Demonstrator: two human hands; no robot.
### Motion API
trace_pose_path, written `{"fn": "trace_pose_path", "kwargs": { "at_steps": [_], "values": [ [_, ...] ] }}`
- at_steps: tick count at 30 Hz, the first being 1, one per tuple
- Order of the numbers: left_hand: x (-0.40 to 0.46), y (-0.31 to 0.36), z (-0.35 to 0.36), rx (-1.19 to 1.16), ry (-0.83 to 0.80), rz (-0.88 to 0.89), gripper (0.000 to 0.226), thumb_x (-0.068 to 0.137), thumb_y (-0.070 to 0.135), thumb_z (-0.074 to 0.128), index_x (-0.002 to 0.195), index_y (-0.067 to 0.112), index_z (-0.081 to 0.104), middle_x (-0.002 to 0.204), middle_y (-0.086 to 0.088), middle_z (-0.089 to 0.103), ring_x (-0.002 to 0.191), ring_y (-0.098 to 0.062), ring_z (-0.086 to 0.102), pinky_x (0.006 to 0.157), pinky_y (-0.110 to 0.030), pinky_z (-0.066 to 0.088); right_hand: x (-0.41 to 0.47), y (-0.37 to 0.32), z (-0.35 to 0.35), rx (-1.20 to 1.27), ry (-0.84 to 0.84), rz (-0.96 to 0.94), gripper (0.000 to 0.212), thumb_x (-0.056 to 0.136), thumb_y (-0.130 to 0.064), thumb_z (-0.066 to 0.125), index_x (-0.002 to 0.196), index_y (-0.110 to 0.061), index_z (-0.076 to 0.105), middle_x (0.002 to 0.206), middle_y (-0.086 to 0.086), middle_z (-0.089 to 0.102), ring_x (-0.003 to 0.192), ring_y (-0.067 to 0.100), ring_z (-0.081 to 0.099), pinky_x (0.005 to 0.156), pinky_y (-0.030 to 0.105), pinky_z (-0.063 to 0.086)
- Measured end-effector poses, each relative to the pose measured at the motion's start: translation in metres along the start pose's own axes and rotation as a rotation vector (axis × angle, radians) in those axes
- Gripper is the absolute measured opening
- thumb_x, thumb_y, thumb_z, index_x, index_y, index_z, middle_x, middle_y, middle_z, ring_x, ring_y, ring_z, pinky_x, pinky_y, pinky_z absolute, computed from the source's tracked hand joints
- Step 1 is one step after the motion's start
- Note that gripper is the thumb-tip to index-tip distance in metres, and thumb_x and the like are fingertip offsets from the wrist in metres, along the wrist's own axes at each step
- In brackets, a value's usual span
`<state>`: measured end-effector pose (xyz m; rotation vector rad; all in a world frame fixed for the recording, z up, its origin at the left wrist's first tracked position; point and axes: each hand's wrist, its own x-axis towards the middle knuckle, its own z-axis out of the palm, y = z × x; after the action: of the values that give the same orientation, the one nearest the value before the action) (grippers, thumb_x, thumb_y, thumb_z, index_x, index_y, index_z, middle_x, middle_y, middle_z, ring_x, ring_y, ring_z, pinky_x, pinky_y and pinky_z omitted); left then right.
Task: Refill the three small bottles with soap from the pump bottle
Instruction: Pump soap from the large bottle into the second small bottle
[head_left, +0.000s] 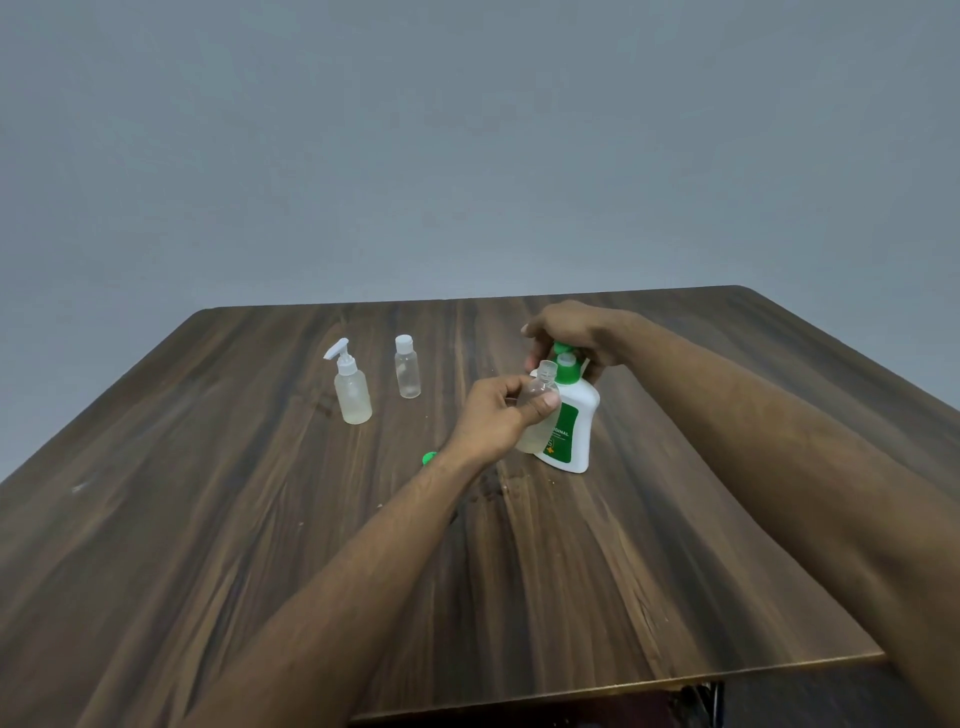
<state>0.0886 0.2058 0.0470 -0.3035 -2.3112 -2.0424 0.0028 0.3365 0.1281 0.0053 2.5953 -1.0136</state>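
grey wall behind, dark wood-grain counter (208, 519) in front of it. fingers (511, 387) of the left hand (496, 415) are curled round a small clear bottle (540, 410), thumb across its shoulder, holding it uncapped and tilted with its open neck up beside the nozzle of the pump bottle (571, 431). a little pale liquid sits at its bottom. the right hand (569, 332) is cupped down over the green pump head (563, 358), fingers curled round it; how hard it presses i cannot tell. the white pump bottle stands upright on the counter, touching the small bottle. a small green cap (428, 458) lies on the counter just left of the left wrist. further left, well apart, stand a frosted spray-pump bottle (353, 395) and a capped clear bottle (407, 371), both upright.
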Motion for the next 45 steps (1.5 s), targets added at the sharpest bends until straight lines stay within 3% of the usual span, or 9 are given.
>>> {"fn": "trace_pose_path", "kwargs": {
  "at_steps": [2, 7, 12, 17, 20, 27, 36, 41, 45],
  "values": [
    [0.000, -0.001, 0.000, -0.003, -0.006, -0.003, 0.011, 0.088, 0.016, 0.071, 0.097, 0.010, 0.072, 0.105, -0.016, 0.073, 0.099, -0.029, 0.068, 0.096, -0.047, 0.052, 0.000, 0.000, 0.000, 0.002, 0.004, -0.005, 0.041, 0.102, -0.037, 0.044, 0.096, -0.006, 0.072, 0.090, 0.012, 0.070, 0.076, 0.028, 0.067, 0.075, 0.043, 0.059],
    [0.002, -0.004, 0.001, -0.037, -0.001, -0.003, 0.010, 0.087, 0.018, 0.072, 0.095, 0.011, 0.072, 0.096, -0.007, 0.073, 0.090, -0.016, 0.066, 0.092, -0.042, 0.053, 0.002, 0.003, 0.001, 0.000, 0.032, -0.022, 0.041, 0.102, -0.032, 0.044, 0.106, -0.002, 0.071, 0.096, 0.015, 0.071, 0.078, 0.028, 0.067, 0.073, 0.041, 0.058],
    [0.001, -0.006, 0.001, -0.048, 0.002, -0.008, 0.013, 0.087, 0.019, 0.072, 0.096, 0.009, 0.072, 0.098, -0.008, 0.073, 0.093, -0.019, 0.065, 0.095, -0.047, 0.051, 0.004, 0.003, 0.004, -0.004, 0.049, -0.027, 0.040, 0.101, -0.030, 0.045, 0.106, 0.000, 0.072, 0.101, 0.018, 0.073, 0.078, 0.030, 0.067, 0.079, 0.044, 0.059],
    [0.001, -0.007, 0.002, -0.044, -0.001, -0.008, 0.021, 0.088, 0.018, 0.072, 0.103, 0.004, 0.073, 0.106, -0.016, 0.073, 0.096, -0.023, 0.066, 0.096, -0.048, 0.051, 0.009, 0.007, 0.007, -0.027, 0.087, -0.044, 0.038, 0.098, -0.027, 0.047, 0.102, 0.000, 0.073, 0.095, 0.018, 0.073, 0.068, 0.028, 0.066, 0.065, 0.035, 0.055],
    [-0.001, -0.008, 0.002, -0.049, -0.017, -0.003, 0.016, 0.087, 0.017, 0.072, 0.100, 0.007, 0.073, 0.103, -0.014, 0.073, 0.092, -0.018, 0.066, 0.094, -0.045, 0.052, 0.010, 0.008, 0.007, -0.033, 0.087, -0.039, 0.039, 0.097, -0.027, 0.047, 0.099, 0.001, 0.074, 0.090, 0.016, 0.073, 0.067, 0.028, 0.066, 0.065, 0.034, 0.055],
    [-0.003, -0.007, 0.001, -0.051, -0.038, 0.013, 0.016, 0.087, 0.013, 0.072, 0.101, 0.005, 0.073, 0.099, -0.011, 0.073, 0.090, -0.016, 0.066, 0.093, -0.042, 0.053, 0.004, 0.001, 0.001, -0.052, -0.042, 0.004, 0.050, 0.096, -0.053, 0.052, 0.088, -0.008, 0.072, 0.088, 0.010, 0.071, 0.080, 0.027, 0.066, 0.075, 0.038, 0.054],
    [-0.001, -0.008, 0.002, -0.062, -0.026, 0.016, 0.013, 0.086, 0.018, 0.073, 0.097, 0.010, 0.074, 0.098, -0.007, 0.075, 0.090, -0.015, 0.067, 0.093, -0.043, 0.053, 0.009, 0.007, 0.009, -0.067, 0.093, -0.066, 0.038, 0.097, -0.033, 0.053, 0.084, -0.005, 0.075, 0.088, 0.014, 0.075, 0.066, 0.027, 0.067, 0.062, 0.033, 0.054],
    [-0.001, -0.011, 0.002, -0.050, -0.014, -0.004, 0.015, 0.085, 0.017, 0.074, 0.097, 0.008, 0.075, 0.101, -0.013, 0.075, 0.091, -0.018, 0.067, 0.095, -0.047, 0.052, 0.008, 0.006, 0.005, -0.033, 0.035, -0.043, 0.047, 0.097, -0.048, 0.054, 0.083, -0.008, 0.074, 0.086, 0.010, 0.074, 0.074, 0.027, 0.067, 0.072, 0.037, 0.054],
    [-0.001, -0.011, 0.001, -0.044, -0.020, -0.012, 0.011, 0.085, 0.018, 0.075, 0.095, 0.012, 0.075, 0.097, -0.007, 0.075, 0.091, -0.017, 0.068, 0.094, -0.045, 0.053, 0.007, 0.002, 0.002, -0.044, -0.029, -0.017, 0.056, 0.094, -0.059, 0.052, 0.083, -0.009, 0.074, 0.084, 0.009, 0.073, 0.079, 0.027, 0.067, 0.077, 0.039, 0.054]
  ]
}}
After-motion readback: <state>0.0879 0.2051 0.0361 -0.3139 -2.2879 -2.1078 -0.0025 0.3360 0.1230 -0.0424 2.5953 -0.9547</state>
